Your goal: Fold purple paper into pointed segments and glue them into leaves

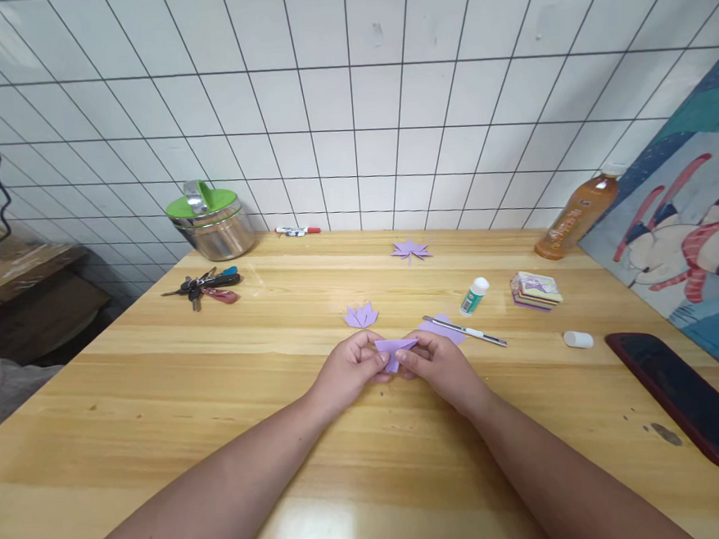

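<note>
Between both hands is a small folded piece of purple paper [392, 347], wide at the top and narrow below. My left hand [349, 370] pinches its left side, and my right hand [438, 364] pinches the right side; the thumbs lie on its front. Just beyond my left hand rests a folded purple paper leaf shape [361, 314]. Close to my right hand, a slim silver craft knife [465, 330] lies across a flat purple paper piece [442, 329]. A finished-looking purple paper maple leaf with a stem [411, 250] lies near the wall.
On the right are a glue stick [473, 297], its white cap [578, 340], a stack of coloured paper [536, 290], an orange drink bottle [577, 215] and a phone [689, 398]. Keys [204, 287], a green-lidded metal pot [213, 225] and markers [298, 231] lie left, by the tiled wall.
</note>
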{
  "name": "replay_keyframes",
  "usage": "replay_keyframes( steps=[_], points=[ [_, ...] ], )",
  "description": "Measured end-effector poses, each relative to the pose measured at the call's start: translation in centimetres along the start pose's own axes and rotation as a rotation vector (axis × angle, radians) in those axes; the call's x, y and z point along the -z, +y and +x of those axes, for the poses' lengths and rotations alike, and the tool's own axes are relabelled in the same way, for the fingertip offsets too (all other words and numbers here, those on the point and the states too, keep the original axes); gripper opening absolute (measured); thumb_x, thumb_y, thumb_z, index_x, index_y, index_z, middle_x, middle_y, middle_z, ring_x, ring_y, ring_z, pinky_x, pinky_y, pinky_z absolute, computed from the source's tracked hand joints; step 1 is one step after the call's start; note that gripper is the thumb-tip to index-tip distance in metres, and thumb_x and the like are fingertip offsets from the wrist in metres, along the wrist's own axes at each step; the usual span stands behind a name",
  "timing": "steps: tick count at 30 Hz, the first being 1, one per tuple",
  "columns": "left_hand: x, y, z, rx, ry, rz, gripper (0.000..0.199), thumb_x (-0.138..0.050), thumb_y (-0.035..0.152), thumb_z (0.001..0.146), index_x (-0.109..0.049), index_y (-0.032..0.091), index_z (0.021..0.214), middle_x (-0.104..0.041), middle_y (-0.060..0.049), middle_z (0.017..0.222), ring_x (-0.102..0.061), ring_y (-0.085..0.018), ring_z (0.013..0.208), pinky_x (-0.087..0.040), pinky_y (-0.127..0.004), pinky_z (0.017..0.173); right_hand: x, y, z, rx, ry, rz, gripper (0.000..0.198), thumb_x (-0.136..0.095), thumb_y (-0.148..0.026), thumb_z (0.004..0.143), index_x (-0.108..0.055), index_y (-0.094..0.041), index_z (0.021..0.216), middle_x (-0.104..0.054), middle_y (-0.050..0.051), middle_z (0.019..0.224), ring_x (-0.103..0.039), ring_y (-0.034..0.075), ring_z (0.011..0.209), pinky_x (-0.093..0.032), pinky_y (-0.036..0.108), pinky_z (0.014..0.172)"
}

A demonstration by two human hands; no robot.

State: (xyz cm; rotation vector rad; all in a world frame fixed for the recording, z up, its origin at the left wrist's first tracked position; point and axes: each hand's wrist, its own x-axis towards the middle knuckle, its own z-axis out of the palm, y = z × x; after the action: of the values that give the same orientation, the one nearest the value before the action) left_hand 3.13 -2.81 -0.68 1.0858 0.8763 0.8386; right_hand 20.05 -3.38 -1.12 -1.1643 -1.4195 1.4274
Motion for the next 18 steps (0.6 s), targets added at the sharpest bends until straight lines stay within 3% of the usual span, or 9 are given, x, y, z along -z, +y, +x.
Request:
replay_keyframes(
  steps=[3, 6, 11, 14, 16, 18],
  points=[
    [-0.04, -0.02, -0.05, 0.008, -0.053, 0.041, 0.031, -0.066, 0.042, 0.071, -0.055, 0.015, 0.082, -0.063, -0.001, 0.068, -0.062, -0.013, 0.069, -0.048, -0.024, 0.066, 0.08, -0.04, -0.12, -0.023, 0.052, -0.072, 0.031, -0.067, -0.046, 0.067, -0.057, -0.017, 0.073, -0.063, 0.001, 0.063, -0.059, 0.014, 0.057, -0.047, 0.026, 0.054],
    [0.01, 0.02, -0.09, 0.035, -0.068, 0.034, 0.035, -0.056, 0.049, 0.077, -0.056, 0.014, 0.081, -0.065, -0.004, 0.075, -0.062, -0.015, 0.073, -0.048, -0.027, 0.069, 0.07, -0.06, -0.17, 0.009, 0.083, -0.151, 0.028, -0.065, -0.044, 0.069, -0.056, -0.018, 0.071, -0.063, 0.001, 0.062, -0.059, 0.015, 0.058, -0.047, 0.026, 0.054],
    [-0.10, -0.05, -0.01, -0.011, -0.042, 0.098, 0.029, -0.067, 0.040, 0.070, -0.055, 0.014, 0.076, -0.064, -0.003, 0.071, -0.061, -0.013, 0.069, -0.046, -0.025, 0.066, 0.04, -0.50, -0.34, 0.030, 0.123, -0.254, 0.019, -0.061, -0.036, 0.073, -0.057, -0.018, 0.070, -0.061, 0.002, 0.066, -0.057, 0.015, 0.062, -0.047, 0.025, 0.054],
    [-0.16, -0.32, 0.05, -0.042, -0.017, 0.156, 0.026, -0.065, 0.038, 0.071, -0.057, 0.014, 0.076, -0.063, -0.002, 0.068, -0.058, -0.011, 0.062, -0.045, -0.023, 0.061, 0.00, -0.71, -0.58, 0.105, 0.133, -0.332, 0.011, -0.059, -0.028, 0.073, -0.058, -0.018, 0.079, -0.060, 0.001, 0.073, -0.056, 0.014, 0.068, -0.047, 0.024, 0.057],
    [-0.11, -0.60, 0.03, -0.081, -0.009, 0.258, 0.023, -0.064, 0.036, 0.072, -0.058, 0.014, 0.076, -0.061, 0.000, 0.065, -0.055, -0.010, 0.057, -0.042, -0.022, 0.057, -0.09, -0.79, -0.72, 0.181, 0.121, -0.349, 0.017, -0.059, -0.024, 0.073, -0.059, -0.019, 0.089, -0.060, 0.002, 0.081, -0.056, 0.014, 0.073, -0.048, 0.024, 0.060],
    [-0.04, -0.84, -0.04, -0.120, -0.013, 0.365, 0.020, -0.062, 0.034, 0.073, -0.060, 0.015, 0.075, -0.057, 0.002, 0.060, -0.051, -0.009, 0.053, -0.039, -0.020, 0.053, -0.20, -0.84, -0.81, 0.244, 0.103, -0.388, 0.015, -0.058, -0.022, 0.074, -0.061, -0.019, 0.089, -0.060, 0.002, 0.081, -0.055, 0.013, 0.072, -0.047, 0.024, 0.062]
  ],
)
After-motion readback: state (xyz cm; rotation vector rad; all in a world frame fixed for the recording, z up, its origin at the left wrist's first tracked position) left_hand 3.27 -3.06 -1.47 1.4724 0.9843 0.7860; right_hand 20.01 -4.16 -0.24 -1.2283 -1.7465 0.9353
